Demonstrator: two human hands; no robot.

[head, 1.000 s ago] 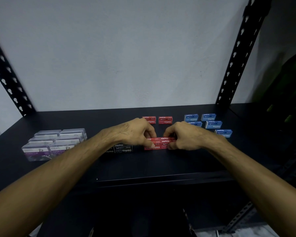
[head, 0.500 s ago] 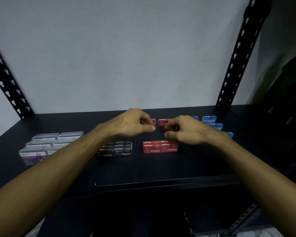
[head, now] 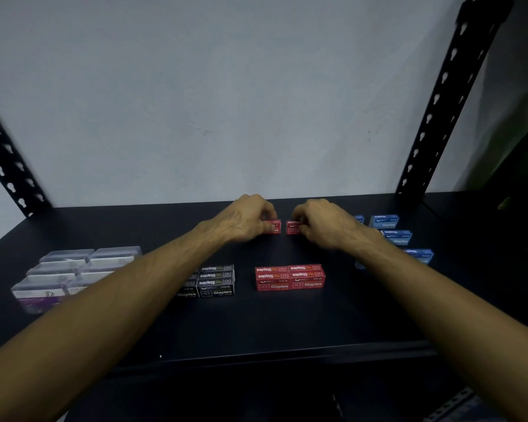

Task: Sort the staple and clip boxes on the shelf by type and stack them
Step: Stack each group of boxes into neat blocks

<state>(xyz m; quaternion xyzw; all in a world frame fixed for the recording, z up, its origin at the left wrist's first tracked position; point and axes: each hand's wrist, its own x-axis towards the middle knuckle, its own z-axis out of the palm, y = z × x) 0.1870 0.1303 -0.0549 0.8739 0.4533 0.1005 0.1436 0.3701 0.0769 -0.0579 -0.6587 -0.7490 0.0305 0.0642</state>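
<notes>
On the black shelf (head: 287, 324), my left hand (head: 247, 217) closes its fingers on a red staple box (head: 274, 226) at the back. Beside it, my right hand (head: 320, 222) grips a second red staple box (head: 292, 227). Nearer to me stands a stack of red staple boxes (head: 290, 277), two wide. To its left sits a stack of black staple boxes (head: 215, 280), partly behind my left forearm. Clear clip boxes (head: 73, 269) are grouped at the far left. Several blue staple boxes (head: 390, 228) lie loose at the right, partly hidden by my right arm.
Perforated black uprights rise at the back left (head: 6, 166) and back right (head: 439, 99) against a pale wall. A dark green object (head: 518, 166) stands beyond the right upright. The shelf's front edge (head: 272, 357) runs below my forearms.
Both hands left the red stack near the front and reached back to the two loose red boxes, where their fingers now close on one box each.
</notes>
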